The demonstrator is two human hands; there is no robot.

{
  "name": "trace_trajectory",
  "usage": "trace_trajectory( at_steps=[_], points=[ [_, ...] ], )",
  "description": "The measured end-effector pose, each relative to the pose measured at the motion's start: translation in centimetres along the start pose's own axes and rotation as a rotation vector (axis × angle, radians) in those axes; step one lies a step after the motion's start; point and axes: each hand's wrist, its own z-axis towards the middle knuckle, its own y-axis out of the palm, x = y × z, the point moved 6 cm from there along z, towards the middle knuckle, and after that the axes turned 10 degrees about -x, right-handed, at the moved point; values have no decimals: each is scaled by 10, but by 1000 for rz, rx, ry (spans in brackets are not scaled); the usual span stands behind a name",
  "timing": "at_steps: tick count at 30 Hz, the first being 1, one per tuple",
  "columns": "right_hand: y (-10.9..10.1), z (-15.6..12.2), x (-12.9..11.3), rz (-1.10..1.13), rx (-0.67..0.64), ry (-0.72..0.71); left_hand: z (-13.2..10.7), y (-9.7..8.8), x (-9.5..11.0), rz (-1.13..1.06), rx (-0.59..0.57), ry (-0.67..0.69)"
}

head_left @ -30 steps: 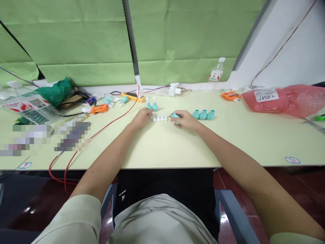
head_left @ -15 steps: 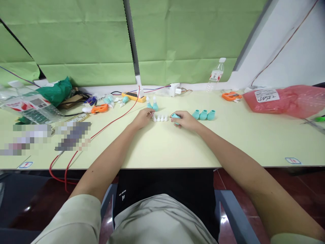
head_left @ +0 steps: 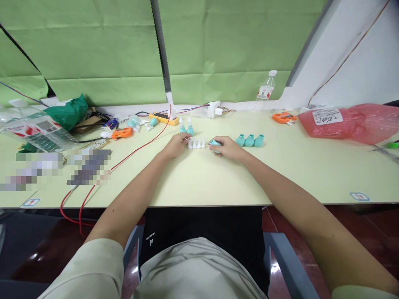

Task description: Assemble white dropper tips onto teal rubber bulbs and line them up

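My right hand is closed around a teal rubber bulb, its opening tilted up toward the left. At the left end of a row of small white nozzles, my left hand has its fingers pinched together; what lies between the fingertips is too small to make out. Behind that hand stand two teal bulbs with white nozzles fitted, upright and partly hidden by the fingers. Three more teal bulbs without nozzles stand side by side to the right of my right hand, openings upward.
A yellow multimeter, an orange tool and a red cable lie to the left. Toward the back right stand a clear bottle, another orange tool and a red plastic bag. The table's front edge is near my body.
Very little differs. Both hands stay in nearly the same place, and the right still holds the teal bulb.
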Motion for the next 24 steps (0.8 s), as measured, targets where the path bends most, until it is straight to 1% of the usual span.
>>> trace_trajectory(
  at_steps=[11,13,16,18,20,22,24],
  points=[
    [-1,1,2,-2,-5,-2,1,3,-7,-9,-20,13],
    [0,2,1,32,-19,-36,1,2,-9,-7,-9,-3],
    [-1,1,-7,25,-27,-137,0,0,-13,-21,32,-44],
    [-8,-2,-19,-65,63,-210,0,-2,-17,-36,60,-89],
    [-23,-9,-34,-175,223,-268,-1,-2,-20,-52,82,-125],
    [-44,-19,-48,-239,370,-306,-1,-2,-22,-65,100,-142],
    [-73,-29,-57,-267,512,-312,0,-3,-23,-67,117,-146]
  ],
)
